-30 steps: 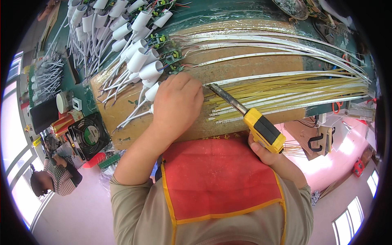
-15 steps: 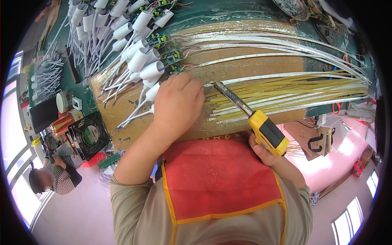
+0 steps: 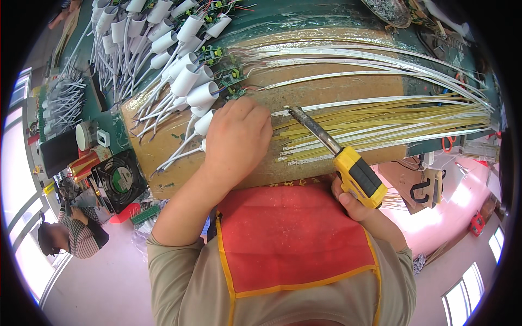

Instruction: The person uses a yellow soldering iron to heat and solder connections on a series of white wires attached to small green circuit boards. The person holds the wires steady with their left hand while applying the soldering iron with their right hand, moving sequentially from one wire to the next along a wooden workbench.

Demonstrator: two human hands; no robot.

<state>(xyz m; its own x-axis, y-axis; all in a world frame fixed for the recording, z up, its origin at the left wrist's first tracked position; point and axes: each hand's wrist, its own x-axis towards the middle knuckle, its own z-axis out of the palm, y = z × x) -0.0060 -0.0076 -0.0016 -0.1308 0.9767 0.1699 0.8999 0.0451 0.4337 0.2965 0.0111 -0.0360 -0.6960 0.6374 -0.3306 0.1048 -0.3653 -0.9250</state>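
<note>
Soldering iron (image 3: 348,160) in the right hand (image 3: 356,204), fingers wrapped round its yellow grip, should touch only the end of the yellow strip (image 3: 380,117) on the brown board (image 3: 337,81), which the left hand (image 3: 236,141) pins with curled fingers.

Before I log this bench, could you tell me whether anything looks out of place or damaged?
Nothing stands out. The yellow strips lie roughly side by side on the brown board, the left hand presses their ends, and the right hand holds the soldering iron.
</note>
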